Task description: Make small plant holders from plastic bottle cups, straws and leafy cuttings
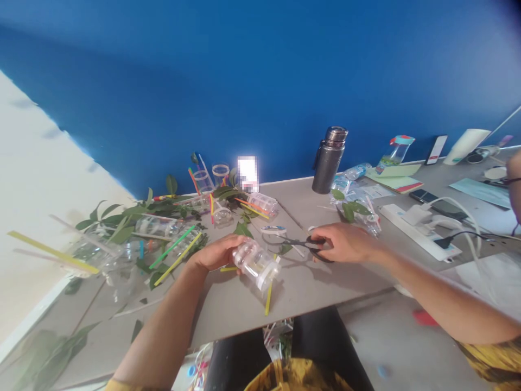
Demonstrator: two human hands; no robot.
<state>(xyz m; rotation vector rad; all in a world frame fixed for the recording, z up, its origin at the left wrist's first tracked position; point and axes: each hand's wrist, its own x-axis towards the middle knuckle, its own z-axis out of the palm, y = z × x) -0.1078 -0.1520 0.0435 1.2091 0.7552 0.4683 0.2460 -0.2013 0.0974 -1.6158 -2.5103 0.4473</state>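
My left hand [215,253] is closed around the base of a clear plastic bottle [257,264] lying on its side on the grey table [228,309], with a yellow stick [268,298] poking out below its mouth. My right hand [345,242] rests closed over the handles of black scissors [310,245] whose blades point left along the tabletop. A roll of tape [273,229] lies just beyond the scissors' tips.
Leafy branches [122,222], coloured sticks and several clear bottles and cups [211,179] litter the table's left and back. A metal flask [329,160] stands by the blue wall. A white power strip [423,233] with cables, phones and notebooks lie right. Another person's edge shows far right.
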